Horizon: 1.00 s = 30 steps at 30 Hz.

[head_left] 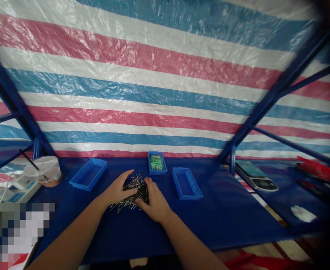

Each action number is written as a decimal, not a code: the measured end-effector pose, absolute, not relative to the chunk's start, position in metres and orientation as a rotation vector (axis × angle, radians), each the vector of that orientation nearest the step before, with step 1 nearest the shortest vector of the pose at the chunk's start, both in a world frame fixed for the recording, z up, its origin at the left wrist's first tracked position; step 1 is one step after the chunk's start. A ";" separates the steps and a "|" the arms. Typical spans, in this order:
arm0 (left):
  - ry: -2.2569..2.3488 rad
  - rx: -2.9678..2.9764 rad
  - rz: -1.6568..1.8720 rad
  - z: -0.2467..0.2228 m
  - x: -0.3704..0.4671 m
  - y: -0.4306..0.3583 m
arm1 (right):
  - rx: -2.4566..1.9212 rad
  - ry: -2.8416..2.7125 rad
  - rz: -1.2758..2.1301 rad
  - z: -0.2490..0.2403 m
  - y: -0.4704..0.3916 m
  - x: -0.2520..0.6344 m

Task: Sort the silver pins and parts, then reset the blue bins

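A loose pile of thin metal pieces, silvery and dark like pins or screws, lies on the blue tabletop; their exact kind is too small to tell. My left hand curves around the pile's left side, thumb stretched across the top and fingers apart from it. On the right side, my right hand rests against the heap with its thumb spread from the fingers. Both hands touch the pieces without gripping any that I can see. Some of the heap is hidden behind the hands.
Two blue trays flank the pile. Behind stands a blue bin holding green-and-clear packets. A round plastic tub and power strip are left; a scale is right. Blue frame bars slant upward.
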<state>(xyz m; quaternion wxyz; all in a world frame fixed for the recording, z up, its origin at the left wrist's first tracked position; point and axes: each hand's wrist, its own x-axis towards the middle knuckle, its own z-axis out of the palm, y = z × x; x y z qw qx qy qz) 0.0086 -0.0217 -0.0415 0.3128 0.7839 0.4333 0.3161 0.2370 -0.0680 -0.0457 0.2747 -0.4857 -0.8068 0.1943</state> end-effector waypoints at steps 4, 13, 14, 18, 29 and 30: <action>1.164 2.078 0.721 -0.032 0.023 0.004 | -1.297 -2.050 0.389 -0.034 -0.089 0.244; 1.021 2.228 0.432 -0.017 0.032 0.005 | -1.617 -1.776 -0.207 -0.031 -0.118 0.350; 1.024 2.227 0.436 -0.016 0.031 0.003 | -1.669 -1.816 -0.197 -0.033 -0.118 0.363; 1.108 2.235 0.517 -0.010 0.022 -0.008 | -1.711 -1.988 -0.094 -0.041 -0.117 0.395; 2.001 2.236 1.032 0.007 -0.098 -0.070 | -1.319 -1.954 0.111 0.019 -0.105 0.371; 2.056 2.220 1.030 0.004 -0.108 -0.073 | -1.258 -1.999 0.178 0.030 -0.098 0.357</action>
